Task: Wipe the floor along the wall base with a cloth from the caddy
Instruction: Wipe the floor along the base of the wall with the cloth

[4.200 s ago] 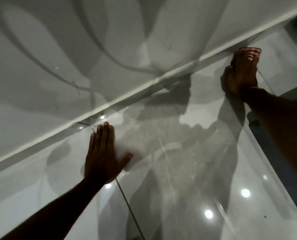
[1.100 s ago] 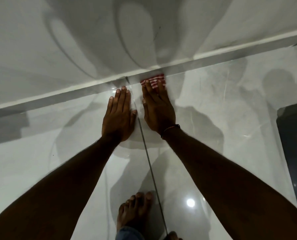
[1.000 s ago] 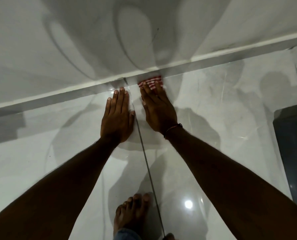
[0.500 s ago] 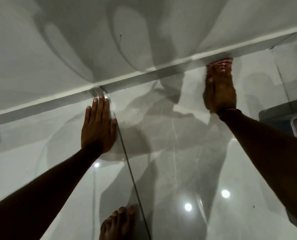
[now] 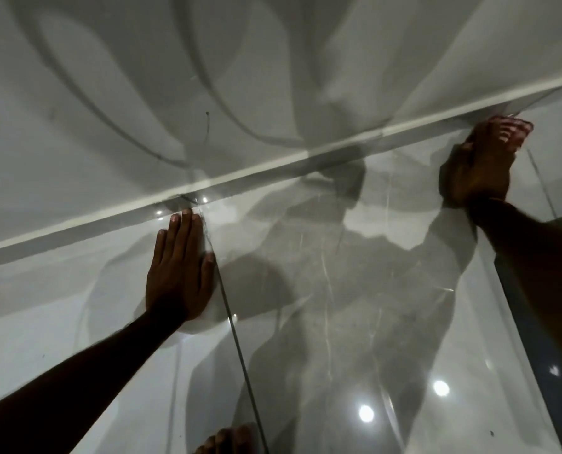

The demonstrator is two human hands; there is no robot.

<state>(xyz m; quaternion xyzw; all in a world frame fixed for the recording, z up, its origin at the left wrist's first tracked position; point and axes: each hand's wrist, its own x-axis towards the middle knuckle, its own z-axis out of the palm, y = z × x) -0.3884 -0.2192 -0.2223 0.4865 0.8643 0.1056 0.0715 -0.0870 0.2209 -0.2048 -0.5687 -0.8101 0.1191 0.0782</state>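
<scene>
My right hand [image 5: 482,162] presses a red-and-white striped cloth [image 5: 520,134] onto the glossy floor, hard against the wall base [image 5: 273,170] at the far right. Only the cloth's edge shows past my fingertips; the rest lies under the hand. My left hand [image 5: 178,270] lies flat on the floor tile with fingers together, its fingertips just short of the wall base, holding nothing.
A white wall [image 5: 207,77] rises above the pale skirting. A tile joint [image 5: 237,339] runs from the left hand toward the bottom edge. A bare foot [image 5: 224,442] shows at the bottom. A dark strip [image 5: 535,339] runs along the right side under my forearm.
My right hand has slid the cloth along the wall base to the right, away from the left hand. The left hand has stayed planted on the floor.
</scene>
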